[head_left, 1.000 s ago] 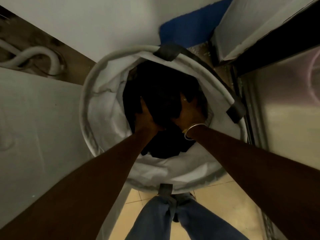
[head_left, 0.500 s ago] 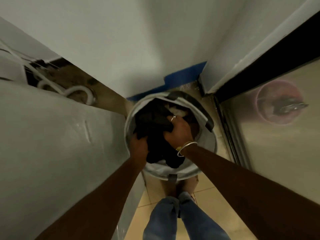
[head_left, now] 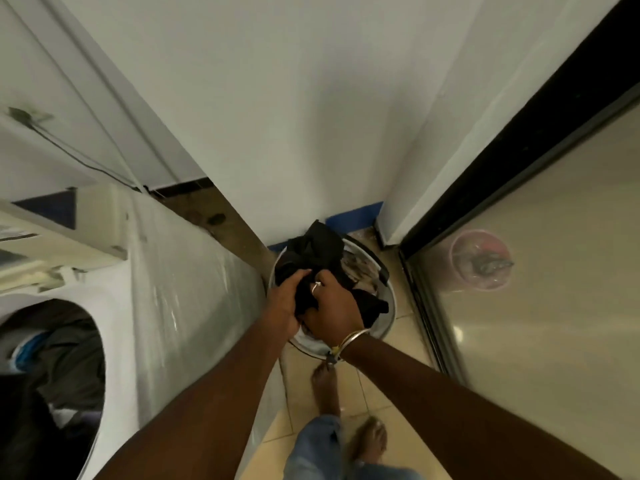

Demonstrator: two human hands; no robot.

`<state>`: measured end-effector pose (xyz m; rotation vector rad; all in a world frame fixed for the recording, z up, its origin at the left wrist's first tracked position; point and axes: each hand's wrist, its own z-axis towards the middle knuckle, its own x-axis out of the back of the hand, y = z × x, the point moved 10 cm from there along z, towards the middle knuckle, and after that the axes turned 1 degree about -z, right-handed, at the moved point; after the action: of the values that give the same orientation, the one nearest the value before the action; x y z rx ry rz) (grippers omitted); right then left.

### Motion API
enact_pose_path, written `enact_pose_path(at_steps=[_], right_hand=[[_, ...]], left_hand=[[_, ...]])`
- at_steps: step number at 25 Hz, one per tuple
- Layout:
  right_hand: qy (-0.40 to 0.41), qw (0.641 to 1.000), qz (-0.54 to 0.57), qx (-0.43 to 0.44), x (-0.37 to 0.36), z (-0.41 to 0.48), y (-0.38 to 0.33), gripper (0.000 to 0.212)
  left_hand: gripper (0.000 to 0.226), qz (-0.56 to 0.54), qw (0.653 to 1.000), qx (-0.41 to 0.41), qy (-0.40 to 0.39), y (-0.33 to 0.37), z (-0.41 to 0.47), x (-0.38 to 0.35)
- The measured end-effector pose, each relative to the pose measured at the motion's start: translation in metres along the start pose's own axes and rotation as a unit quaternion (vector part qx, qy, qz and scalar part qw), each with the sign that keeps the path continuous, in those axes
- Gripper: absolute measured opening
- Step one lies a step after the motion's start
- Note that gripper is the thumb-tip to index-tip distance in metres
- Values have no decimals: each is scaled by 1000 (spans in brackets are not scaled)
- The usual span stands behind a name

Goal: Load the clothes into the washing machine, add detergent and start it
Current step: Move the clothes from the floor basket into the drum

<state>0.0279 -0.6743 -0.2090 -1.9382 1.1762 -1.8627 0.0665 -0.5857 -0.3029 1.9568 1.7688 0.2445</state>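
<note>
- At the far left, the washing machine (head_left: 145, 306) stands with its round door opening (head_left: 52, 375) uncovered; dark and blue laundry already lies inside the drum.
- The person's left hand (head_left: 282, 303) is curled shut on the near-left side of a bundle of black clothes (head_left: 313, 258), fingers buried in the folds.
- The bundle sits lifted above the rim of the laundry basket (head_left: 389, 306), which stands on the tiled floor in the corner just beside the machine.
- The right hand (head_left: 334, 306), ringed and bangled, clamps the same bundle from the right, fingers closed over its top.
- The cloth looks soft, limp and light; loose ends trail toward the basket's right rim, so gathering them from beneath would likely stop pieces slipping free.
- Paler garments (head_left: 356, 268) remain in the basket.
</note>
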Motion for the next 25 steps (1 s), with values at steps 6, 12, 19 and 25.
enact_pose_path(at_steps=[6,12,19,25], right_hand=[[153,977,146,-12,70,-72,-14,47],[98,703,601,-366,11,-128,66,93],[27,596,760,-257,57,-130,-55,73],[62,684,684,-247,74,-128,-151,52]], left_hand=[[14,24,987,-136,86,57,-99,-7],[12,-55,980,-186,40,64,-196,-6],[12,-114,969,-206,-80,89,-313,20],[27,-191,958,-200,-73,121,-377,123]])
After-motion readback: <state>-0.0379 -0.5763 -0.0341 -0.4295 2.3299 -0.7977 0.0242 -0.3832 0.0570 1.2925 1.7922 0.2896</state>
